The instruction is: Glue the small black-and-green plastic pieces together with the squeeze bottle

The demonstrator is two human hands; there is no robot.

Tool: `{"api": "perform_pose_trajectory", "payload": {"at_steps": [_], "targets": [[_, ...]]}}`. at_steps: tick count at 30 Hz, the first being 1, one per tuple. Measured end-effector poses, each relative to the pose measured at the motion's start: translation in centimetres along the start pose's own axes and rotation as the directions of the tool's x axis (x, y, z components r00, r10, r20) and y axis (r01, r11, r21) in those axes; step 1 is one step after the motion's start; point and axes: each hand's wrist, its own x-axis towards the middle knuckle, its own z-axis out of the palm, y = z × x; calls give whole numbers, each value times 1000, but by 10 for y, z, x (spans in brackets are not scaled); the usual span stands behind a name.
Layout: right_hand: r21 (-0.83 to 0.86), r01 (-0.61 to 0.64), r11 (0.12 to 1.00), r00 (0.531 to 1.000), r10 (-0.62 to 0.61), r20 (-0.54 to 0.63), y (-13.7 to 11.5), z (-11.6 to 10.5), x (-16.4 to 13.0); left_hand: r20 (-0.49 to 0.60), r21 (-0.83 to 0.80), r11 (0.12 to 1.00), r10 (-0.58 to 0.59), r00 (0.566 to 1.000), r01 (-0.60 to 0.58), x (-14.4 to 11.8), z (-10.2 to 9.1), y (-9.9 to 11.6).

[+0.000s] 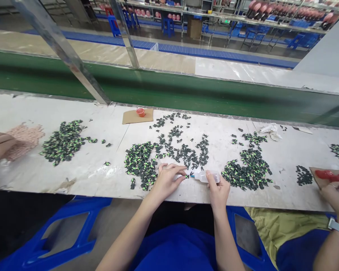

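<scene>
The left hand pinched a small green-black piece just above the worktop; the right hand grasped a squeeze bottle, lying level, nozzle pointing left, touching that piece.

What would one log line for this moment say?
left hand: pinches small dark part | right hand: holds clear squeeze bottle, tip at part | worktable: piles of dark-green parts
</scene>
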Motion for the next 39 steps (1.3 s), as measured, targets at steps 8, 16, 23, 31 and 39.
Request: {"api": "perform_pose_trajectory", "payload": {"at_steps": [8,16,23,31,39], "targets": [[17,13,1000,1000,-12,-20,1,0,-1,-1,-1,999,-33,999,33,1,0,2],[3,23,1000,1000,-23,-5,0,0,0,-22,10,1000,-5,1000,5,1,0,1],[3,20,1000,999,-20,-28,3,1,0,-21,2,1000,-16,1000,16,2,0,2],[258,77,963,978,-23,-206,20,-6,3,-29,10,1000,-22,999,22,1,4,1],[315,153,937,979,-101,-175,9,-4,24,-67,16,1000,-14,998,15,-5,6,3]]}}
